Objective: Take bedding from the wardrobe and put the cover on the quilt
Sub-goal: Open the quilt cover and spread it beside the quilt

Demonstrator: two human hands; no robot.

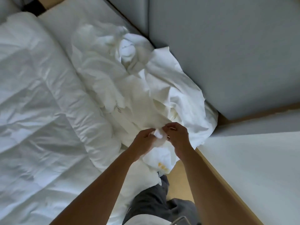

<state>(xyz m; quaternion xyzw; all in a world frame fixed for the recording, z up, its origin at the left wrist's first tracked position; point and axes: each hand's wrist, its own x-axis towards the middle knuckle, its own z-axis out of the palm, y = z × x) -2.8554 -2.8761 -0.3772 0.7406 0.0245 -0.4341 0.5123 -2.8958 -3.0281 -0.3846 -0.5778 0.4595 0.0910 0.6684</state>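
Observation:
A crumpled white quilt cover (170,88) lies heaped on the bed's near right side, next to the headboard. A thick white quilt (40,95) spreads over the left of the bed. My left hand (143,142) and my right hand (177,135) meet at the cover's near edge. Both pinch a small bunched corner of white fabric between the fingers. More of the cover hangs below my hands, with a faint yellow mark on it.
A grey padded headboard (235,51) runs along the right. A white bedside surface (259,168) with a wooden edge sits at the lower right. My dark-trousered legs (159,203) stand on a strip of wooden floor between bed and surface.

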